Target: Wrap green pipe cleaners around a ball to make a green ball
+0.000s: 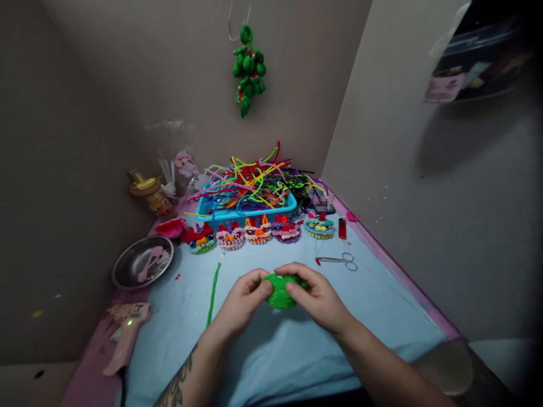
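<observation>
Between both hands, over the front of the blue cloth, is a rounded green fuzzy piece that looks made of pipe cleaner. My left hand pinches its left side, thumb in front and fingers behind. On the right side my right hand grips it the same way, its thumb on the face and fingers curled over the top edge. The back of the piece is hidden. A single green pipe cleaner lies on the cloth left of my left hand.
Several colourful lion heads line up before a blue basket heaped with pipe cleaners. Small scissors lie to the right. A metal bowl and a pink glue gun are at left. Green figures hang on the wall.
</observation>
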`<state>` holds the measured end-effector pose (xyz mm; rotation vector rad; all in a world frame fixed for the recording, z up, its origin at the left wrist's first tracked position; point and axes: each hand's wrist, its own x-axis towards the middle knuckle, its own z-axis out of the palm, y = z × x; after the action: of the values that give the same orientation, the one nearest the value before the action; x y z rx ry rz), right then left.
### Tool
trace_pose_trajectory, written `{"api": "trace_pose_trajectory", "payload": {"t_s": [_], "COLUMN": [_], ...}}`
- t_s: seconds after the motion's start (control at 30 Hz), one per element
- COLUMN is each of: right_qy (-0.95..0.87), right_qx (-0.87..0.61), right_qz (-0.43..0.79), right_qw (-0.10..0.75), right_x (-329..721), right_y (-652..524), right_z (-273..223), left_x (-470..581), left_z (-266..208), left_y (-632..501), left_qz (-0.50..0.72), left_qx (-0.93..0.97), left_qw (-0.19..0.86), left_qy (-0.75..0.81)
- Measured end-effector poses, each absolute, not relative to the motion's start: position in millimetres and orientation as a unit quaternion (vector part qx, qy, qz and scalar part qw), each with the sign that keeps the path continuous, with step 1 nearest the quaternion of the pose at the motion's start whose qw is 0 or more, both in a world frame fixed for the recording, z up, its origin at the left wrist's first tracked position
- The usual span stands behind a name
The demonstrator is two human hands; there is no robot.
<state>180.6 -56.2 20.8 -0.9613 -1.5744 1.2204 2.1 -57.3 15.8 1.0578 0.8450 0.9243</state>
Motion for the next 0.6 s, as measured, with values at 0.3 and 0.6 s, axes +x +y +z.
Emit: {"api": "trace_pose_trajectory", "payload": {"t_s": [0.3,0.6], "right_qy": [-0.611,-0.634], "right_qx": [-0.408,-0.387], "right_qz": [0.511,0.491], "right_qw": [0.447,0.455], "right_x": [174.7,172.6], "right_y": [-63.4,-61.6], "right_z": [24.2,22.9], "left_x": [-3.6,-8.4], "left_z": [21.0,25.2], "left_y": [-58.9,-56.9], "left_qz": [0.4,0.398], "left_qx": [0.505,0.512], "left_qw": [0.655,0.655], "left_qy": [0.395,0.387]}}
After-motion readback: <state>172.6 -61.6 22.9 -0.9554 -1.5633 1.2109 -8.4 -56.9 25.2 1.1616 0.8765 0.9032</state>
